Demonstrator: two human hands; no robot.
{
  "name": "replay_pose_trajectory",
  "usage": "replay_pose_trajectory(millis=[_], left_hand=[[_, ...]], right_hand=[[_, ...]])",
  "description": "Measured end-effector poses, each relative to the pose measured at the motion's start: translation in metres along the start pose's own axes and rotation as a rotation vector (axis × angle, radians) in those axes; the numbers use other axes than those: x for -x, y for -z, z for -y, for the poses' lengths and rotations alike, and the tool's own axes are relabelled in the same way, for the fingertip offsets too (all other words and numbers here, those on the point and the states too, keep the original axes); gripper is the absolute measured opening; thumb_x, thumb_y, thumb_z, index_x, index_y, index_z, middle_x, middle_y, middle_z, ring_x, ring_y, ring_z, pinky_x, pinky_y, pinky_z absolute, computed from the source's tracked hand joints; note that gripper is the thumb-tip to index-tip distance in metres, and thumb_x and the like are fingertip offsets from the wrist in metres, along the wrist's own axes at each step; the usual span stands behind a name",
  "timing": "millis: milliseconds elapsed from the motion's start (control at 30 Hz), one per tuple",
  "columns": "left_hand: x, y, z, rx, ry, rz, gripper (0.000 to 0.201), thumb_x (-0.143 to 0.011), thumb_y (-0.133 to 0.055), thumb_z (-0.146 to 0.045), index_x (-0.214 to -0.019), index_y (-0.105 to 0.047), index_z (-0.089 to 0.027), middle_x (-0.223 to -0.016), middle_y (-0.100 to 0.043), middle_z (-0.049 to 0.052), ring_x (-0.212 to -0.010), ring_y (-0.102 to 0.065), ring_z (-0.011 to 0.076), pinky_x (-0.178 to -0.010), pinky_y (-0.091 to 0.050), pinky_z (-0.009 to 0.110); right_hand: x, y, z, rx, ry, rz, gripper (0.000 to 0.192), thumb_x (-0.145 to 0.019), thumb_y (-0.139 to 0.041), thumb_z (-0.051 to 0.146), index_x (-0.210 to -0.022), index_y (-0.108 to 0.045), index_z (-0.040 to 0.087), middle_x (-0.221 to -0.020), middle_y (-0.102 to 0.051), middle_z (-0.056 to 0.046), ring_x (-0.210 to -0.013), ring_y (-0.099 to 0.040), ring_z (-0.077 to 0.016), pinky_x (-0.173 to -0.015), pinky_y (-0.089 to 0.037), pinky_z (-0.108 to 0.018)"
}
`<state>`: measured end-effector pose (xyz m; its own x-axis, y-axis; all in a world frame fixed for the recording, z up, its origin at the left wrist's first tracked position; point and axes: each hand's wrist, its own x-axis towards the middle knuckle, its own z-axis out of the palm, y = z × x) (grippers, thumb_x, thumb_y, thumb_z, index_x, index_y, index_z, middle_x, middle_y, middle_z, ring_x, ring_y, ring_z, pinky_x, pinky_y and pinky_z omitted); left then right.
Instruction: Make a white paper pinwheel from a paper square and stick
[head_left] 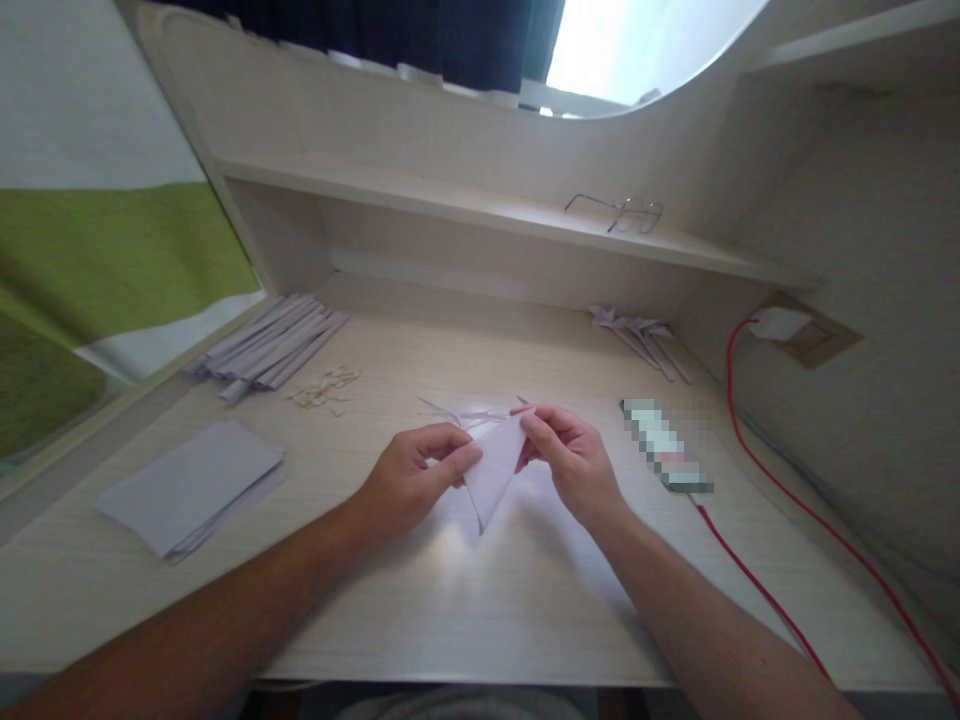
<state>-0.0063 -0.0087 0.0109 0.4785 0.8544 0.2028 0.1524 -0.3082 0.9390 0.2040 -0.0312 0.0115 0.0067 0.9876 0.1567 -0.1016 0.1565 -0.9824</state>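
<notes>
The left hand [409, 475] pinches the left corner of a folded white paper [495, 470] between thumb and fingers; the right hand [574, 460] grips its upper right corner the same way, so both hands are closed on it. The paper lies directly between them, neither hand nearer. Its long axis slants from the right hand's fingertips down to a free point, aimed toward the person and below both thumbs. Whether that point touches the bench [465, 620] I cannot tell.

Just beyond the fingers lie thin paper strips [457, 414], partly hidden. Right of the right hand is a phone [664, 445] with a red cable [739, 562]; farther beyond it are small paper pinwheels [634, 335]. Left of the left hand is a paper stack [191, 485]; beyond that hand, small pale scraps [326, 390] lie near a pile of rolled paper sticks [270, 345].
</notes>
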Motion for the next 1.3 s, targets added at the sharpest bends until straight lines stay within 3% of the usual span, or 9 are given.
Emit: replay_pose_trajectory(millis=[167,500,867,1133,1300], left_hand=[[-0.004,-0.001,0.005,0.128,0.028,-0.054,0.028,-0.094,-0.064,-0.037,-0.076,-0.070,-0.016,-0.070,-0.066,0.000,-0.068,-0.060,0.0147,-0.069,-0.045,0.027],[0.001,-0.006,0.013,-0.024,0.006,0.022,0.039,-0.099,-0.055,-0.042,-0.073,-0.070,-0.017,-0.072,-0.069,0.001,-0.072,-0.060,0.0149,-0.072,-0.043,0.027],[0.002,-0.008,0.005,-0.094,-0.054,0.110,0.034,-0.099,-0.055,-0.036,-0.073,-0.067,-0.017,-0.071,-0.066,0.000,-0.071,-0.060,0.0140,-0.070,-0.042,0.025],[0.003,-0.008,0.005,-0.097,-0.043,0.106,0.033,-0.098,-0.055,-0.034,-0.073,-0.067,-0.017,-0.071,-0.066,0.000,-0.071,-0.060,0.0148,-0.070,-0.043,0.026],[0.003,-0.006,0.002,-0.094,-0.029,0.160,0.034,-0.099,-0.054,-0.033,-0.071,-0.066,-0.017,-0.071,-0.066,0.001,-0.071,-0.060,0.0145,-0.070,-0.042,0.027]], right_hand=[[0.007,-0.006,-0.008,0.168,0.024,0.146,0.040,-0.099,-0.056,0.050,-0.077,-0.066,0.017,-0.067,-0.065,-0.002,-0.061,-0.063,-0.0153,-0.061,-0.051,-0.028],[0.014,-0.006,-0.014,0.336,0.074,-0.020,0.044,-0.099,-0.056,0.050,-0.068,-0.050,0.019,-0.062,-0.043,0.004,-0.056,-0.039,-0.0110,-0.049,-0.030,-0.025],[0.015,-0.005,-0.020,0.454,0.087,-0.104,0.045,-0.098,-0.056,0.051,-0.067,-0.044,0.022,-0.059,-0.039,0.004,-0.054,-0.037,-0.0118,-0.048,-0.025,-0.026],[0.015,-0.006,-0.019,0.441,0.109,-0.099,0.045,-0.096,-0.060,0.050,-0.066,-0.041,0.022,-0.060,-0.037,0.005,-0.055,-0.035,-0.0116,-0.048,-0.027,-0.025],[0.013,-0.006,-0.010,0.271,0.050,-0.001,0.040,-0.096,-0.060,0.050,-0.071,-0.050,0.021,-0.064,-0.043,0.004,-0.054,-0.039,-0.0112,-0.048,-0.029,-0.024]])
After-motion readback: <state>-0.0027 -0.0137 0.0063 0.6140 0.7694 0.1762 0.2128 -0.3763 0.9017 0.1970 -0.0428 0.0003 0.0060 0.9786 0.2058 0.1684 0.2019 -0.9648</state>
